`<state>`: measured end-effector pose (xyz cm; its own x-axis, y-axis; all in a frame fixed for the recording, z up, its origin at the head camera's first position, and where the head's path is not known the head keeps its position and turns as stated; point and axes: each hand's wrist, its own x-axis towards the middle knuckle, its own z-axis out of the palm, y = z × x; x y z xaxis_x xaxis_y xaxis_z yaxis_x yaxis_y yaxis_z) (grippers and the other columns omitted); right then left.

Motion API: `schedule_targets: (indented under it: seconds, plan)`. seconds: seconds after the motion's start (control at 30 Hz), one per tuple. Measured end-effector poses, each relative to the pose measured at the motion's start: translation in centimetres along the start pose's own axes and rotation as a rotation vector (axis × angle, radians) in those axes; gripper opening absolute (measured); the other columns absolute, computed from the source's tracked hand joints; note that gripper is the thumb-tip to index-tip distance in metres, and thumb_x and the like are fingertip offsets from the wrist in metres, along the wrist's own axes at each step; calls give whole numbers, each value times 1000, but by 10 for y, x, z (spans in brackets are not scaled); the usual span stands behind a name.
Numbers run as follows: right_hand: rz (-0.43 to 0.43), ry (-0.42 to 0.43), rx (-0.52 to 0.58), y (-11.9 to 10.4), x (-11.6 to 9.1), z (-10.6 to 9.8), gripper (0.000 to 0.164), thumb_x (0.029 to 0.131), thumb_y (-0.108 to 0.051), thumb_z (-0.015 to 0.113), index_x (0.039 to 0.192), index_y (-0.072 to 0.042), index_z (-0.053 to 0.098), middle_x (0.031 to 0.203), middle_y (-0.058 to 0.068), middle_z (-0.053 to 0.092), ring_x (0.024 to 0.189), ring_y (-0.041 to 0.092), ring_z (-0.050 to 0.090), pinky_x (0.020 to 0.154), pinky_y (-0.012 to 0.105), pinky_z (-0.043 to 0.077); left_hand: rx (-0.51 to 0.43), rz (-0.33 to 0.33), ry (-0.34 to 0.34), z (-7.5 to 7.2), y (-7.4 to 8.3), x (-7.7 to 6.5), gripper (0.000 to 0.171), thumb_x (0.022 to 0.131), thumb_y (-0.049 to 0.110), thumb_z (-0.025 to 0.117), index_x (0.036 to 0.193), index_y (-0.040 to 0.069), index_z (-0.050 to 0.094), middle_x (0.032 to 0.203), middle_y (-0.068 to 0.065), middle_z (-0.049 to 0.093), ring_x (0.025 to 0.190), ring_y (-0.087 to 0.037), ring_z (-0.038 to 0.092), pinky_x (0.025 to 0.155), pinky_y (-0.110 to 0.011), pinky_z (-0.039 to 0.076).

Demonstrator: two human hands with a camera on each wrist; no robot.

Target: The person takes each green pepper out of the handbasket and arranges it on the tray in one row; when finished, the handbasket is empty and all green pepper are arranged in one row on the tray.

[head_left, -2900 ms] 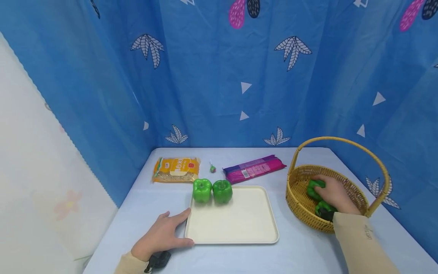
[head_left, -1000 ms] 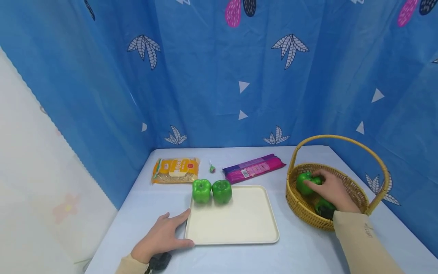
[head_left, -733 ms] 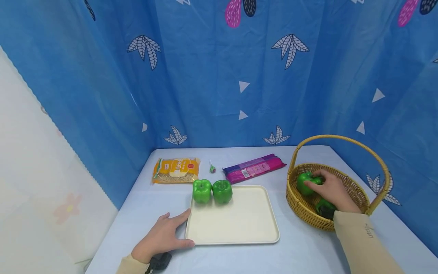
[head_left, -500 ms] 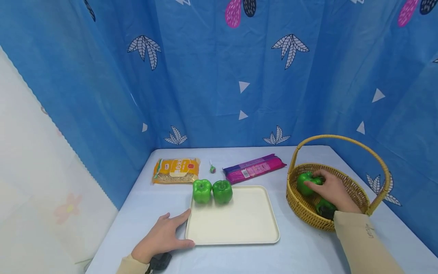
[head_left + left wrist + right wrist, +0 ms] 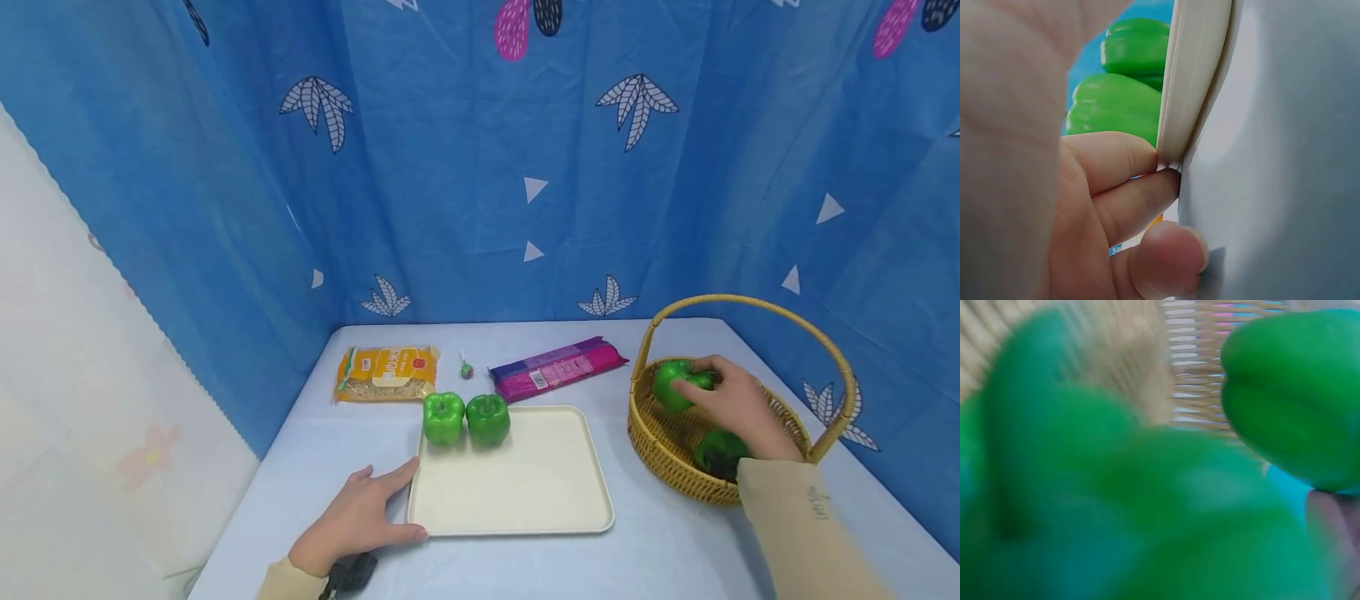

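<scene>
My right hand (image 5: pixel 735 402) grips a green bell pepper (image 5: pixel 672 385) inside the wicker basket (image 5: pixel 660 468), holding it near the rim on the far side. Below the wrist, a second bell pepper (image 5: pixel 716 450) lies in the basket, partly hidden; it looms blurred in the right wrist view. My left hand (image 5: pixel 360 512), fingers spread, rests at the left edge of the cream tray (image 5: pixel 517 492). In the left wrist view its fingertips touch the side of the tray (image 5: pixel 1194 69). A light green bell pepper (image 5: pixel 443 418) and a darker bell pepper (image 5: pixel 487 419) stand side by side at the tray's back left.
Behind the tray lie an orange bag of grain (image 5: pixel 386 373), a small wrapped lollipop (image 5: pixel 467 368) and a pink-purple packet (image 5: pixel 557 368). The basket's tall handle (image 5: pixel 750 302) arches over my right hand. A blue curtain (image 5: pixel 480 167) hangs behind the white table.
My right hand has taken hold of the pepper in the basket, shifted it left, and now raised it slightly toward the back rim. The left hand and tray stay put.
</scene>
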<state>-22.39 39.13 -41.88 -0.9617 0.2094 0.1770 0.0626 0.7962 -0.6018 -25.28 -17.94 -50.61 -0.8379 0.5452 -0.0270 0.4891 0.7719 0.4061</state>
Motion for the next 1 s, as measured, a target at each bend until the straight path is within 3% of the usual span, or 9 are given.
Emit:
schedule_targets:
  seconds: [0.3,0.43,0.57,0.73,0.87,1.0]
  plan:
    - [-44,23,24,-36,-10,-11,69,94,-57,68,135,-3,57,126,27,61,103,38,63,70,38,58,10,-7,1,-1,1,0,114,71,83,72,155,8,47,149,-9,59,133,-31,61,116,-71,30]
    - [-146,4,49,-67,-16,-2,60,94,-49,73,132,-4,60,129,25,62,107,41,68,77,44,64,-5,-1,-1,-2,2,0,114,72,82,73,154,7,48,149,-10,59,133,-33,60,115,-72,30]
    - [-312,-88,93,-100,-14,23,46,91,-35,81,124,-9,65,123,16,66,105,34,71,83,43,65,-1,-7,-2,-1,0,0,114,72,83,72,155,8,47,149,-10,59,133,-32,60,116,-71,30]
    - [-477,-240,127,-125,-2,71,37,86,-22,85,118,-12,68,118,6,66,112,26,64,94,46,61,13,-3,2,0,-4,2,114,72,85,69,155,10,47,150,-8,59,134,-30,60,116,-70,31]
    - [-502,-313,109,-134,9,102,36,86,-22,85,117,-14,70,123,4,67,118,27,63,102,52,57,14,5,5,2,-7,3,114,72,86,68,155,10,47,150,-7,58,134,-30,60,116,-70,31]
    - [-490,-352,87,-136,15,120,37,86,-24,84,120,-15,71,126,2,69,118,26,63,103,54,55,7,11,-1,3,-7,3,115,72,85,68,155,9,46,151,-7,58,134,-30,60,116,-71,30]
